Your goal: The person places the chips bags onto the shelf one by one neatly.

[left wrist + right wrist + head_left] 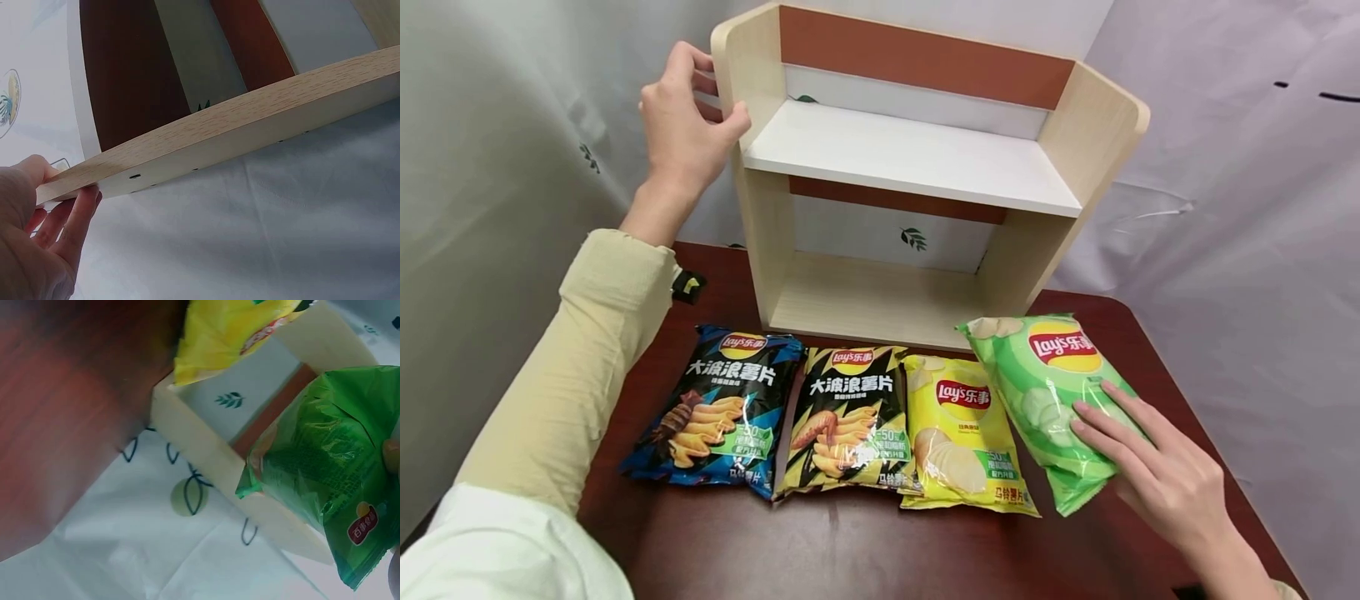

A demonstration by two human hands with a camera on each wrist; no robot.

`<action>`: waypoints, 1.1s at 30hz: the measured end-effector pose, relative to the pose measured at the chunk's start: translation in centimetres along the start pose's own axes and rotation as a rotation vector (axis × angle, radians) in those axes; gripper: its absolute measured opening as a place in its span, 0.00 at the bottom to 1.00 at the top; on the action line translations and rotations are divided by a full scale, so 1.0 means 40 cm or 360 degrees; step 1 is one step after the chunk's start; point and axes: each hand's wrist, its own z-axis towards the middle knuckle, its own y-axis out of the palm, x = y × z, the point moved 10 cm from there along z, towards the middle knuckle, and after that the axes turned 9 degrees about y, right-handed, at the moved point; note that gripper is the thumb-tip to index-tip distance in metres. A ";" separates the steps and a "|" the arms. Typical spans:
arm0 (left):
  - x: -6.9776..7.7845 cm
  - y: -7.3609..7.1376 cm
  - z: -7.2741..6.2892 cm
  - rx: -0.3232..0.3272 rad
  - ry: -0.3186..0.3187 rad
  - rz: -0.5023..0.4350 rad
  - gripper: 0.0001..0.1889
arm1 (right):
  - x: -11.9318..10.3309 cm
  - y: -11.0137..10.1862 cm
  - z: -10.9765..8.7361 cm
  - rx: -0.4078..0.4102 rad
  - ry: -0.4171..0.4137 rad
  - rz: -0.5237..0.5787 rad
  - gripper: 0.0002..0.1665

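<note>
My left hand [688,125] grips the upper left side panel of a small wooden bookshelf [910,167]. In the left wrist view, thumb and fingers of the left hand [44,231] lie on either side of the panel's pale edge [219,122]. On the right, my right hand [1180,475] holds a green Lay's chip bag [1052,400], fingers spread over its front. The right wrist view shows the back of the green chip bag [325,456] tilted in the air, with fingertips [392,455] at its right side; most of that hand is out of frame.
A blue chip bag [715,408], a black-and-yellow one [850,425] and a yellow one [962,442] lie in a row on the dark red table [820,550], before the bookshelf. Pale curtains [1240,275] hang around the table.
</note>
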 end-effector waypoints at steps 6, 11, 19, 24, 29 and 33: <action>-0.003 -0.001 0.000 0.0009 -0.0001 0.0016 0.20 | -0.025 0.007 0.045 0.0053 -0.0023 0.0068 0.17; 0.000 0.000 0.001 0.0007 0.0002 0.0025 0.20 | -0.034 0.010 0.068 0.0162 -0.0055 0.0091 0.15; -0.003 0.002 0.001 0.0006 -0.0007 0.0003 0.20 | -0.070 0.026 0.105 0.0215 -0.0206 0.0092 0.13; -0.005 0.000 0.002 0.0010 -0.0008 -0.0004 0.20 | -0.084 0.032 0.127 0.0270 -0.0254 0.0143 0.11; -0.007 0.002 0.002 0.0000 -0.0017 0.0014 0.21 | -0.093 0.033 0.150 0.0382 -0.0266 0.0159 0.08; -0.004 0.004 0.001 0.0002 -0.0010 0.0023 0.21 | -0.099 0.035 0.168 0.0461 -0.0282 0.0189 0.07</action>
